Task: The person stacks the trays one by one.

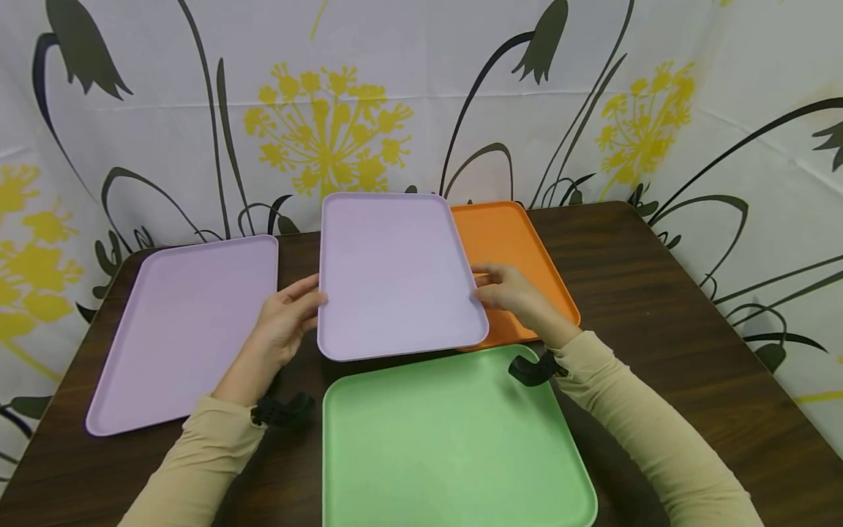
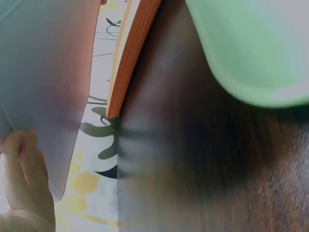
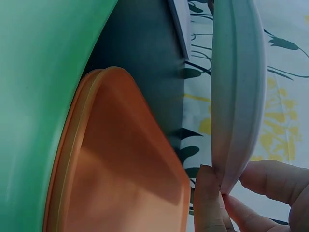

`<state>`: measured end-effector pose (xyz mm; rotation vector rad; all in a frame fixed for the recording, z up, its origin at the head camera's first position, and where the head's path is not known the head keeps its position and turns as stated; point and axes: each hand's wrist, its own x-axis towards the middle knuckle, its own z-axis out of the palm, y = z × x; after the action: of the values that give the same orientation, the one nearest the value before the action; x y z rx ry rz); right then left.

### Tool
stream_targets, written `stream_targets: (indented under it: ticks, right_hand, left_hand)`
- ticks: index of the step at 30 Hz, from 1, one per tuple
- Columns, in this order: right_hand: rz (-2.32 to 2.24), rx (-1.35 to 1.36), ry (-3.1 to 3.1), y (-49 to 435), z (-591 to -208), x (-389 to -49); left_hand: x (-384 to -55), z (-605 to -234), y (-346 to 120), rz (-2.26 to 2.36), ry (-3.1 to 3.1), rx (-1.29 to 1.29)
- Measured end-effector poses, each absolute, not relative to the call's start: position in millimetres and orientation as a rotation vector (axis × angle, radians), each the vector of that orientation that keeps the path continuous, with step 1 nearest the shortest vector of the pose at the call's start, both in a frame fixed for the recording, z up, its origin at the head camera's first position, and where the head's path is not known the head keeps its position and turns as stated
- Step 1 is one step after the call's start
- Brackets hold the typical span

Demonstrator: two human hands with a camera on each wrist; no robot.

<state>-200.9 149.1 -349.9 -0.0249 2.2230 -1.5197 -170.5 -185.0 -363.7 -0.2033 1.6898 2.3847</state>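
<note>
Both hands hold a lavender tray [image 1: 395, 278] raised over the table, tilted a little. My left hand [image 1: 282, 326] grips its left edge, thumb on the near face and fingers behind. On the opposite edge, my right hand [image 1: 510, 293] pinches the rim between thumb and fingers, as the right wrist view shows at the rim [image 3: 236, 96]. Behind the raised tray lies an orange tray [image 1: 520, 256], partly hidden by it; the right wrist view shows a second orange rim under the top one. Nearest me is a green tray [image 1: 454, 439], below the held one.
Another lavender tray [image 1: 191, 329] lies at the left of the dark wooden table [image 1: 658, 307]. A white curtain [image 1: 421, 117] with yellow and grey flowers hangs along the table's back and right side. Black bands sit on both wrists.
</note>
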Motion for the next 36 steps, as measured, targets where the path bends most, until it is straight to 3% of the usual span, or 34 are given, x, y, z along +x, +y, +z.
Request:
stream_targets:
  ticks: [36]
  right_hand:
    - [-1.504,0.196,2.307,195.9,-337.4,-208.2]
  left_hand:
    - [-179.3,-367.9,-134.4,2.058,1.791,-0.252]
